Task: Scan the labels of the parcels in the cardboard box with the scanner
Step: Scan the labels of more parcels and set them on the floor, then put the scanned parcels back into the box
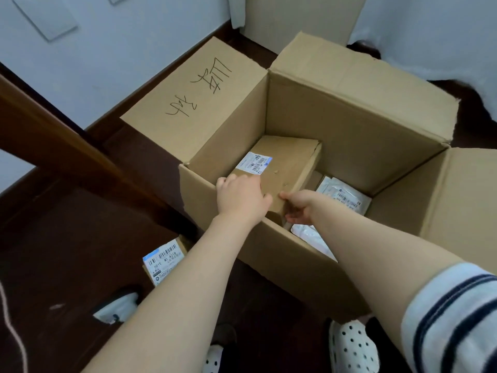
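A large open cardboard box [357, 122] stands on the dark floor. Inside it a brown parcel [290, 162] with a white label [254, 162] sits tilted. My left hand [240, 196] grips its near left edge from above. My right hand [298, 207] grips its near right corner, thumb on top and fingers underneath. White bag parcels [344, 196] lie at the bottom of the box on the right. The scanner [115, 308], grey and white, lies on the floor at the lower left, beside my left forearm.
A small labelled parcel [164, 261] lies on the floor left of the box. The box's left flap [199, 95] bears handwriting. A wooden beam [61, 146] crosses the left side. White walls stand behind. My spotted slippers [352, 345] are below.
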